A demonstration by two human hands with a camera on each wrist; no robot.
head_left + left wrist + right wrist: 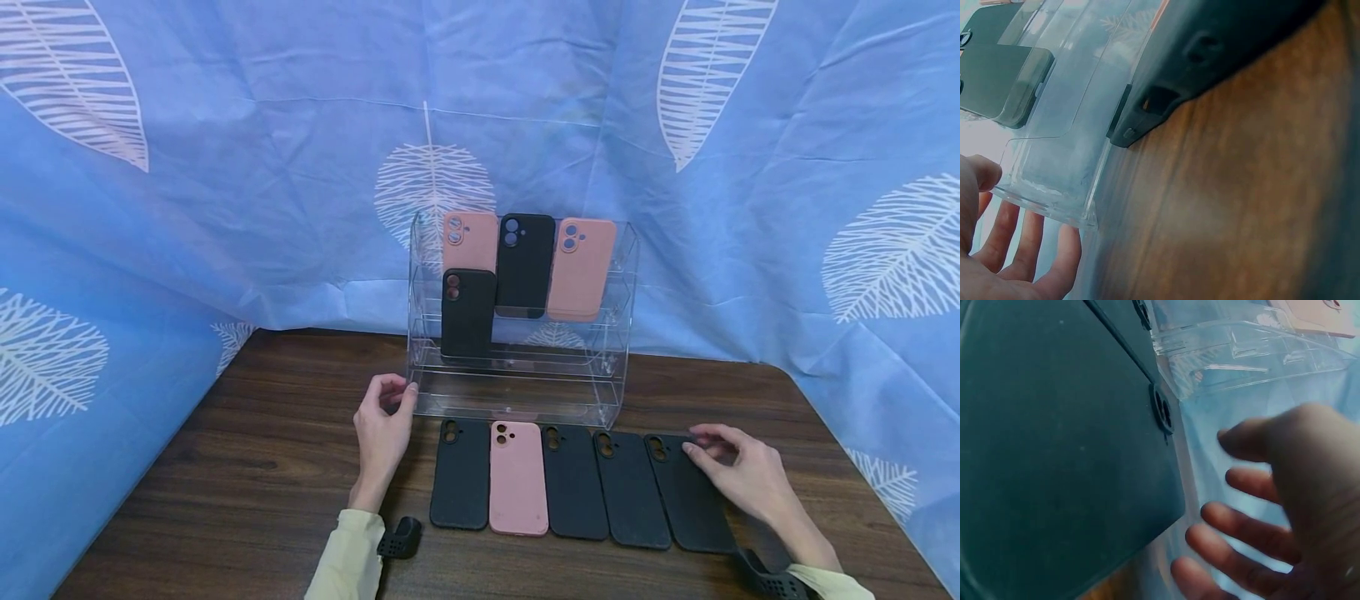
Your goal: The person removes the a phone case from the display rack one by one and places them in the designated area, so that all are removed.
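Note:
My left hand is at the left side of a clear stepped display rack, thumb and fingertips against its lower edge in the left wrist view. My right hand hovers by the top of the rightmost black phone case, its fingers loosely bent and holding nothing. Left of that case lie a black case, another black case, a pink phone case and a black case, side by side in front of the rack.
The rack's top tier holds a pink case, a black case and a pink case. A black case stands one tier lower at left. Behind the brown wooden table hangs a blue leaf-patterned cloth.

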